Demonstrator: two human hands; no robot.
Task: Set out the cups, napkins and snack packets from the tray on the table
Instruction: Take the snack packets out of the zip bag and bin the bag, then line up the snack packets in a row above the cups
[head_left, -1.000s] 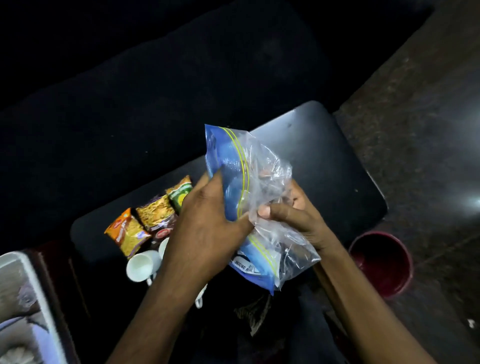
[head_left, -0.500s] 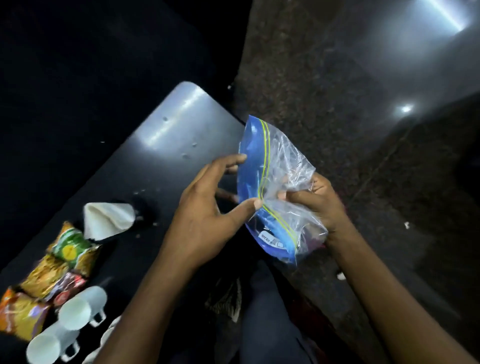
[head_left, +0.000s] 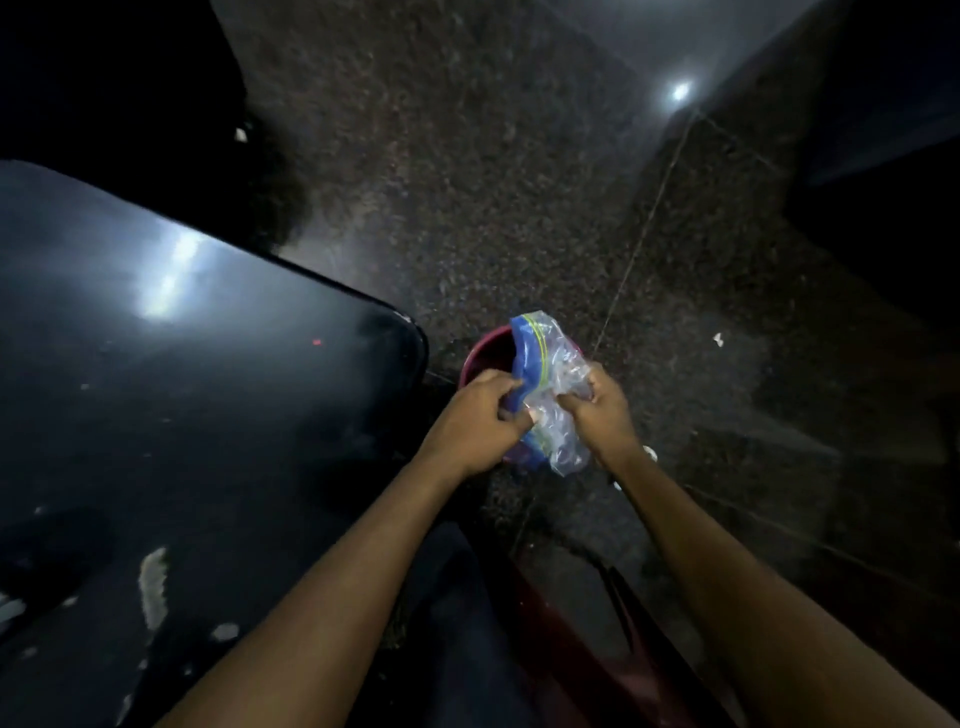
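Note:
A crumpled clear plastic zip bag (head_left: 550, 374) with a blue band and a yellow-green seal line is held out over the floor, right of the table. My left hand (head_left: 475, 421) grips its blue left side and my right hand (head_left: 602, 410) pinches its clear right side. The bag hangs directly above a dark red bucket (head_left: 485, 353) on the floor. The cups, snack packets and napkin are out of view.
The black glossy table (head_left: 182, 389) fills the left, its rounded corner (head_left: 415, 332) close to the bucket. Dark speckled stone floor (head_left: 519, 182) spreads ahead and right, with small white scraps (head_left: 718, 339). A dark red object (head_left: 571, 649) lies by my lap.
My view has swung right, away from the packets and cups. Both hands have carried the bag outward off the table and over the red bucket, scrunching it smaller.

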